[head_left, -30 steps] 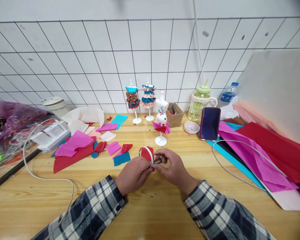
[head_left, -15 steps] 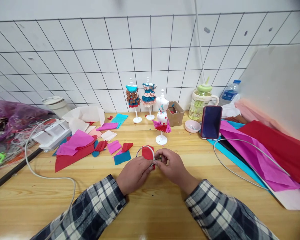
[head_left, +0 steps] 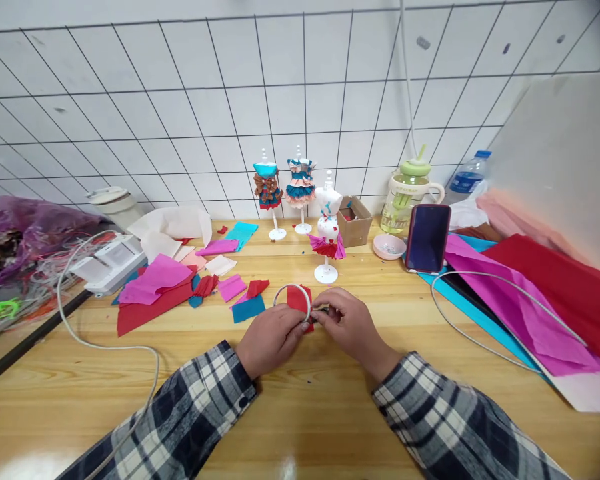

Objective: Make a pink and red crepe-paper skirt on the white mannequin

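My left hand (head_left: 274,339) grips a thin white ring that looks like a narrow roll of tape (head_left: 308,301), tilted up over a piece of red crepe paper (head_left: 297,297). Beside the ring, the fingers of my right hand (head_left: 347,323) are pinched together. A small dark bit shows at those fingertips, too small to name. Just beyond the hands stands a small white dress form (head_left: 327,272) with a red and pink ruffled skirt. Scraps of blue paper (head_left: 248,309), pink paper (head_left: 232,287) and red paper (head_left: 257,288) lie left of the ring.
Two dressed mini forms (head_left: 267,190) stand by the tiled wall near a cardboard box (head_left: 356,227). To the right are a pink dish (head_left: 389,247), a phone (head_left: 427,238), a green-lidded cup (head_left: 405,197) and paper sheets (head_left: 545,287). A cable (head_left: 105,347) crosses the left side.
The view has shifted slightly. My right fingertips have moved a little to the right, away from the ring. My left hand keeps its hold.
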Available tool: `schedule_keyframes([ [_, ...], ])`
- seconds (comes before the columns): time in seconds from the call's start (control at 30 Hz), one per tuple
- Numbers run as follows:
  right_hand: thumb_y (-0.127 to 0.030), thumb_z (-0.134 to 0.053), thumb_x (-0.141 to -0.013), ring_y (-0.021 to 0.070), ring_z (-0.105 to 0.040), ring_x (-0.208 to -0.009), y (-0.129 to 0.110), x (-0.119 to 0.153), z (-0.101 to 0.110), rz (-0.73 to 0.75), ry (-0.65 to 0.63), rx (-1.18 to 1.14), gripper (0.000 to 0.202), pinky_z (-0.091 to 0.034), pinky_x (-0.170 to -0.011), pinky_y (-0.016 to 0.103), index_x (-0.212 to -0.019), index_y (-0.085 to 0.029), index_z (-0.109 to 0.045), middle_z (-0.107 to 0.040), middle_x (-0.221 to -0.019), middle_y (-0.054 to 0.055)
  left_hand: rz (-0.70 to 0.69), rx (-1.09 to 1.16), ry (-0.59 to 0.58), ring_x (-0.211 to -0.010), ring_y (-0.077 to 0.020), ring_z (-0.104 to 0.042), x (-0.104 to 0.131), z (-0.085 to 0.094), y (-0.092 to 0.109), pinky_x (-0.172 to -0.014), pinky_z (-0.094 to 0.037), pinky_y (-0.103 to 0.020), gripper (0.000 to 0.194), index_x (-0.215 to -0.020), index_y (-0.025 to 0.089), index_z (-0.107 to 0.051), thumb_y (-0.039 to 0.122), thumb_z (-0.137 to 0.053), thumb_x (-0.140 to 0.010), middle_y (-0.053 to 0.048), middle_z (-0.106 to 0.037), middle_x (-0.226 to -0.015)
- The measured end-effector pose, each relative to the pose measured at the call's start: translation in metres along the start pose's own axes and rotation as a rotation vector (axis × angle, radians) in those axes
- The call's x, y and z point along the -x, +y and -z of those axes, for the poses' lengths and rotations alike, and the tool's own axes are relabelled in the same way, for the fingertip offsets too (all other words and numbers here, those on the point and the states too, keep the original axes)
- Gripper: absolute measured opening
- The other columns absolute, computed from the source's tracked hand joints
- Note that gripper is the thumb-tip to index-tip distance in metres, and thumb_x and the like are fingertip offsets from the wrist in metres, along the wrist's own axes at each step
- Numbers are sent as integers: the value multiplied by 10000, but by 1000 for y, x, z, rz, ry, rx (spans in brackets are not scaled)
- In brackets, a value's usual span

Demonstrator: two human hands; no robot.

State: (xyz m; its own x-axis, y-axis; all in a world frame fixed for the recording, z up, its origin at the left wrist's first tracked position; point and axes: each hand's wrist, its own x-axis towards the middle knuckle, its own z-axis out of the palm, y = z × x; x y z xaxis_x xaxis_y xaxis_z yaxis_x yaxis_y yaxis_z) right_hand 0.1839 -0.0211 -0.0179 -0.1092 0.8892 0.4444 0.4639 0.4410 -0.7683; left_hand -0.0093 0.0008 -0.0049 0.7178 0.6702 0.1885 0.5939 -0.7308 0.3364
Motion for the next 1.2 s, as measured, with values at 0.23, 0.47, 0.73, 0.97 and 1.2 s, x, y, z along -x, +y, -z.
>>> schedule_keyframes([
  [0.23,-202,-610,-828,115,-495,-604,5,-2,8,12,42,45,50,-389,-577,246,-817,-208,-658,-600,-780,5,4,32,11,-793,-202,-532,1,4,-5,-715,-391,-312,346,-1030,174,-613,324,-305,-983,-70,-633,-849],
  [0.47,-150,-571,-802,125,-494,-642,-4,1,10,110,-15,85,52,-375,-587,244,-782,-197,-573,-547,-717,-8,76,96,12,-734,-185,-514,2,6,-8,-677,-376,-294,341,-826,168,-578,304,-299,-967,-47,-572,-747],
  [0.73,-112,-529,-806,140,-487,-680,-20,9,14,375,75,-12,94,-392,-622,260,-814,-205,-539,-547,-748,12,369,355,350,-619,-151,-485,4,15,-39,-589,-386,-267,340,-703,181,-513,342,-316,-927,0,-512,-641],
  [0.97,-234,-531,-870,109,-384,-560,-4,3,20,27,11,-201,66,-324,-537,243,-812,-203,-534,-447,-647,-39,355,-87,193,-1023,-274,-577,13,32,-108,-938,-417,-416,337,-1036,207,-693,360,-464,-842,-82,-694,-1041],
  [1.2,-327,-574,-843,90,-357,-529,2,1,10,-208,-109,-466,148,-286,-480,215,-807,-191,-531,-429,-615,-51,407,-114,316,-1082,-279,-538,9,27,-85,-984,-380,-457,370,-1116,190,-659,384,-477,-858,-94,-660,-1099],
])
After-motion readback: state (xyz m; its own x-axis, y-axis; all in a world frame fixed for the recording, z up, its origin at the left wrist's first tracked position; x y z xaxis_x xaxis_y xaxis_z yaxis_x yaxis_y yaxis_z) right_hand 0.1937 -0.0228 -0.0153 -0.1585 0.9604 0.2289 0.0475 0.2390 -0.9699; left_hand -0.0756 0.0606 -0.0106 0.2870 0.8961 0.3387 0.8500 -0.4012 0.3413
